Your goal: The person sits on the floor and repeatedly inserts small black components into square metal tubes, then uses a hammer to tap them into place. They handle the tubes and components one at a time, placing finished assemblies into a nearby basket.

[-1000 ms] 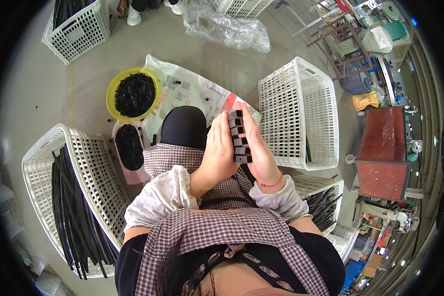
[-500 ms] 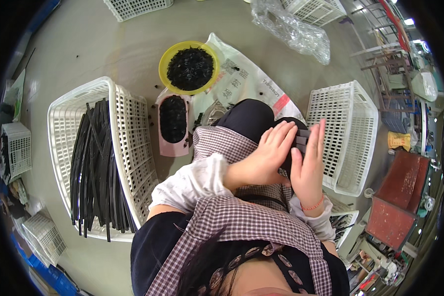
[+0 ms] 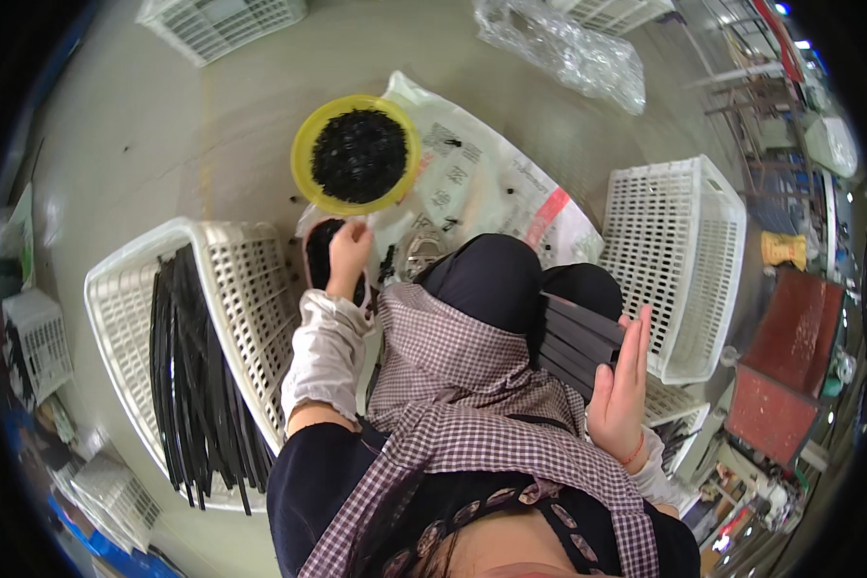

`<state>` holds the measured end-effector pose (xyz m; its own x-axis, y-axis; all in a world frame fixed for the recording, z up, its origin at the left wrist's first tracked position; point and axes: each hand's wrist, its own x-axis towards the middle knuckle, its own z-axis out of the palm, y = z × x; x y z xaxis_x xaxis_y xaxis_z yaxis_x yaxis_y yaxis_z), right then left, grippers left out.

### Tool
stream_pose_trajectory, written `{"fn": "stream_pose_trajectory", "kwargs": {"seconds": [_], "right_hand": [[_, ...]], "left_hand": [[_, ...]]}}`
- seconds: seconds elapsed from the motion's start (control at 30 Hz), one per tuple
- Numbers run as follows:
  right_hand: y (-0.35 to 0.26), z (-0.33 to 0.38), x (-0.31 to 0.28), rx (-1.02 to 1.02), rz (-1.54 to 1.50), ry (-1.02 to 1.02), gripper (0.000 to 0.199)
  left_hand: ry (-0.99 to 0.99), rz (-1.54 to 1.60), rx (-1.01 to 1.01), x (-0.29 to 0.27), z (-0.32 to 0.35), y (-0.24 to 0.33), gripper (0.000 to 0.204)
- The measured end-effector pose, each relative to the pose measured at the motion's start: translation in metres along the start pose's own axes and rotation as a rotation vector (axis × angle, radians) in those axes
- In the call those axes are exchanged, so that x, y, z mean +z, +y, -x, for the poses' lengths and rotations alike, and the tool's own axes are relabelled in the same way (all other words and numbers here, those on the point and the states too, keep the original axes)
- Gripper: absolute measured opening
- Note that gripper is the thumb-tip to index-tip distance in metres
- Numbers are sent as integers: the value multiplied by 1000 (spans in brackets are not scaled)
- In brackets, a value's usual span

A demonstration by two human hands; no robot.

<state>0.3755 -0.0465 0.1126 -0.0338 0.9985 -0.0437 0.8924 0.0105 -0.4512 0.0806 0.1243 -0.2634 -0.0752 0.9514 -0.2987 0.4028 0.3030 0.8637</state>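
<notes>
My left hand [image 3: 350, 258] is down at the oval pink tray [image 3: 368, 302] of small black pieces [image 3: 320, 254], its fingers drawn together at the edge of the pile. Whatever may be between the fingertips is hidden. Across my right thigh lies a bundle of flat black strips [image 3: 576, 345], side by side. My right hand [image 3: 618, 395] is held flat against the near right ends of these strips, fingers straight and thumb apart. Beyond the tray stands a round yellow basin [image 3: 301, 159] heaped with small black pieces [image 3: 359, 154].
At my left stands a white plastic crate [image 3: 250, 318] with long black strips [image 3: 197, 376]. Another white crate [image 3: 655, 260] is at my right. A printed white sack [image 3: 496, 197] lies under the basin, with clear plastic wrap [image 3: 568, 58] farther off. A red cart [image 3: 780, 366] stands at far right.
My left hand has left the strips by my right hand and reached left to the pink tray. My right hand has moved slightly nearer, and the strips now show more fully.
</notes>
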Motion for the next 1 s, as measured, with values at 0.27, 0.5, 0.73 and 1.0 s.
{"fn": "stream_pose_trajectory", "kwargs": {"seconds": [0.27, 0.5, 0.73, 1.0], "right_hand": [[20, -2, -9, 45, 28, 40, 73], [28, 10, -9, 204, 22, 80, 80], [29, 5, -6, 206, 11, 142, 77], [24, -3, -7, 265, 14, 231, 55]], "left_hand": [[-114, -572, 63, 37, -144, -93, 43], [65, -965, 12, 90, -155, -116, 107], [125, -875, 37, 82, -156, -85, 90], [108, -1005, 21, 89, -162, -90, 67]]}}
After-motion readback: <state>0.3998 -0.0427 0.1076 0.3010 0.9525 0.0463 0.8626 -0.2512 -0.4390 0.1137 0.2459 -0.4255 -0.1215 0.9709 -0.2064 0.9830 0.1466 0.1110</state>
